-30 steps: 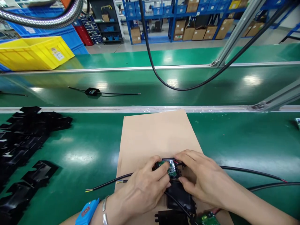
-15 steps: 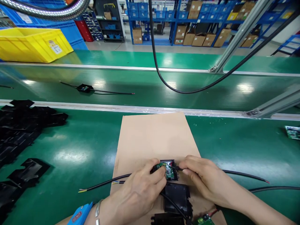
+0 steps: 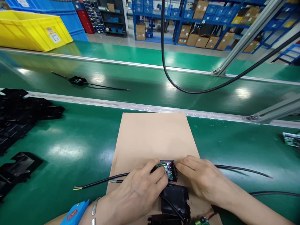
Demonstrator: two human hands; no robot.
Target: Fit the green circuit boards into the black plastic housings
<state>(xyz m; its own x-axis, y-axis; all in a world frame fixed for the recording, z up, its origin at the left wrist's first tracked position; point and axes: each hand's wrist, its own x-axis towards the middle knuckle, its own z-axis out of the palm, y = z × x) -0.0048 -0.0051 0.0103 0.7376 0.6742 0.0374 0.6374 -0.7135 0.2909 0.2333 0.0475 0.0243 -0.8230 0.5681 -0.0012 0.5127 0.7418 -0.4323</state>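
Note:
A small black housing with a green circuit board [image 3: 170, 173] in it rests on the brown cardboard sheet [image 3: 154, 134]. My left hand [image 3: 142, 187] grips its left side, thumb and fingers closed around the edge. At the right end, my right hand [image 3: 201, 176] is closed in a pinch on the black cable [image 3: 243, 169], which comes out to the right. Another black cable [image 3: 100, 182] with bare coloured wire ends runs out to the left from under my left hand. Below lies a black housing part [image 3: 174, 198] with a cable across it.
Black plastic housings [image 3: 25, 109] are piled at the left. A yellow bin [image 3: 35, 31] stands at the back left. A finished-looking unit with cables [image 3: 77, 80] lies beyond the metal rail. A thick black cable [image 3: 194, 92] hangs in front. Another circuit board [image 3: 292, 139] sits far right.
My right fingers have moved slightly left, closer against the housing, and are more curled. The camera view has tilted and shifted slightly. My left hand keeps its hold.

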